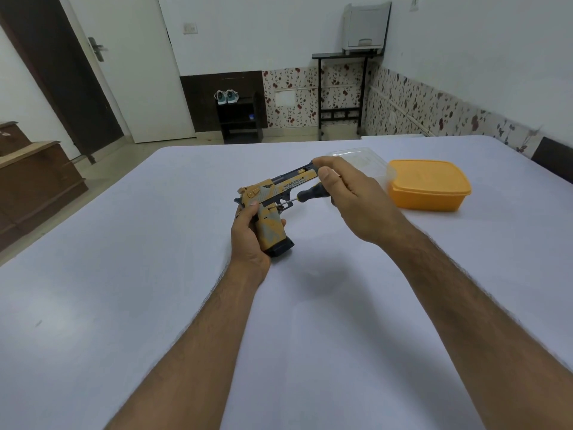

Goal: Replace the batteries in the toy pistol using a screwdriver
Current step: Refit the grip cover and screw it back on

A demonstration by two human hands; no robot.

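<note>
toy pistol (273,193) up off the tabletop (155,274) and held out in front, yellow and grey body side-on to the camera, barrel pointing away to the right. left hand (249,240) is wrapped round the grip from behind, fingers curled tight, thumb laid up along the near side, which keeps the flat flank facing up so the screw can be reached. right hand (347,193) comes in from the right, fingers curled round the dark handle of the screwdriver (305,195), and the thin shaft runs down and left with its tip on the body just above the grip, close by the trigger guard. looks like the tip is seated on a cover screw, though the screw head is too small to make out. my read is we're at the unscrewing step, battery cover not off yet. over to the right, well apart from the work, an orange lidded box (429,184) sits on the tabletop with a clear plastic container (359,156) just behind it, likely parked there for loose parts.
</note>
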